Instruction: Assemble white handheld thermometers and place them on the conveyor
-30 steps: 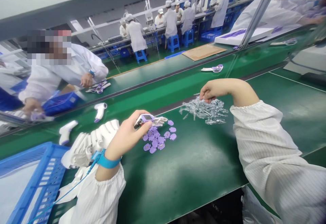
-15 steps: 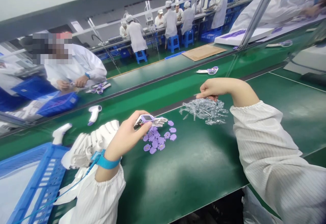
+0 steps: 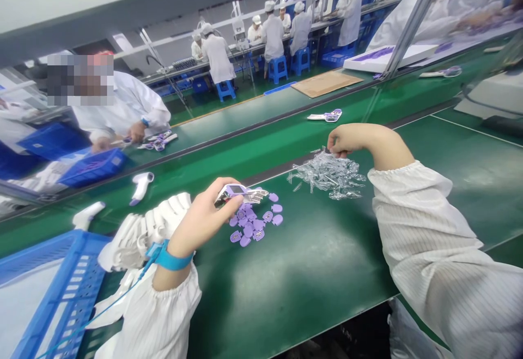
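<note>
My left hand (image 3: 206, 212) is closed around a part-built handheld thermometer (image 3: 237, 190), a white and purple shell with a small dark screen and its inside exposed. Just below it, several purple oval covers (image 3: 248, 223) lie loose on the green tabletop, some with metal contacts showing. My right hand (image 3: 341, 138) is bent down at the far edge of a heap of clear plastic pieces (image 3: 329, 174). Its thumb and fingers are pinched together, and a small clear plastic piece appears at the fingertips, though its shape is hard to make out.
White shells (image 3: 143, 228) are stacked beside a blue basket (image 3: 73, 261) at left. Beyond the table edge, a green conveyor belt (image 3: 229, 154) carries thermometer bodies (image 3: 324, 115). A co-worker (image 3: 122, 97) sits across it. A blue wrist strap with a cord (image 3: 174, 258) circles my left wrist.
My right hand's fingertips have risen slightly and shifted right at the heap's far edge. The thermometer bodies on the belt have slid left. My left hand has stayed put with its thermometer.
</note>
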Available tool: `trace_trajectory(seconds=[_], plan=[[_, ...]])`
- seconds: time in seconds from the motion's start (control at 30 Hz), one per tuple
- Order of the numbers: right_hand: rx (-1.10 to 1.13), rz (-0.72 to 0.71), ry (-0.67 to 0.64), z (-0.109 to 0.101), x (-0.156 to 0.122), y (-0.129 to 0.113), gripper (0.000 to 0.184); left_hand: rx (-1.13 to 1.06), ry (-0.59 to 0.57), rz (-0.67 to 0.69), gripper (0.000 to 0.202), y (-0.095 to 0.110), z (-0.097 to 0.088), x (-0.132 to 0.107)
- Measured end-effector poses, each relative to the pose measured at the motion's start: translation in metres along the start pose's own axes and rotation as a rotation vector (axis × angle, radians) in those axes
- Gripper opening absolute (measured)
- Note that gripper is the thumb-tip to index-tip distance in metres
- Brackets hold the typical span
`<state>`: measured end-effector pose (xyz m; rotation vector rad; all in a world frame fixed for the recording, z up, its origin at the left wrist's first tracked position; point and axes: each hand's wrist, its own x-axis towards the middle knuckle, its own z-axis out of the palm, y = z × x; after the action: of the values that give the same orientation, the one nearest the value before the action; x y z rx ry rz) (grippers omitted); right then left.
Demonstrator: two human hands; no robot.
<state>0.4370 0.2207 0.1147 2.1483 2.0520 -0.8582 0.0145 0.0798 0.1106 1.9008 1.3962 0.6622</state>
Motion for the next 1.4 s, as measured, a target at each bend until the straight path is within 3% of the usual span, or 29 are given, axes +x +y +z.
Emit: trace_trajectory(seconds=[0.13, 0.27, 0.57, 0.77, 1.0, 1.13, 1.27, 1.4], plan=[[-0.184, -0.117, 0.07, -0.003, -0.0011, -0.0051, 0.022, -0.001, -0.007, -0.003, 0.044, -0.0004, -0.0005, -0.0001], [-0.175, -0.117, 0.078, -0.0026, -0.0012, -0.0057, 0.027, 0.003, -0.006, 0.006, 0.045, -0.0012, -0.0012, -0.0001], [-0.023, -0.093, -0.118, 0.0019, -0.0005, -0.0014, 0.013, 0.014, -0.015, -0.002, 0.044, 0.0013, -0.0024, -0.0005], [-0.176, -0.165, -0.018, 0.0, -0.0011, -0.0041, 0.045, 0.024, -0.013, 0.001, 0.044, 0.0013, -0.0029, -0.0008], [-0.147, -0.222, 0.063, 0.0002, 0.0032, -0.0006, 0.032, 0.025, -0.013, 0.004, 0.044, 0.0014, -0.0026, -0.0006], [-0.106, -0.244, 0.016, -0.0004, 0.0031, 0.0005, 0.024, 0.02, -0.009, 0.009, 0.044, 0.0002, -0.0029, -0.0004], [-0.086, -0.156, -0.083, -0.0007, 0.0012, -0.0013, 0.039, 0.017, -0.009, 0.005, 0.044, -0.0002, -0.0032, -0.0006], [-0.129, -0.109, 0.01, -0.0004, 0.0025, -0.0009, 0.045, 0.02, -0.011, 0.003, 0.044, 0.0005, -0.0033, -0.0013]])
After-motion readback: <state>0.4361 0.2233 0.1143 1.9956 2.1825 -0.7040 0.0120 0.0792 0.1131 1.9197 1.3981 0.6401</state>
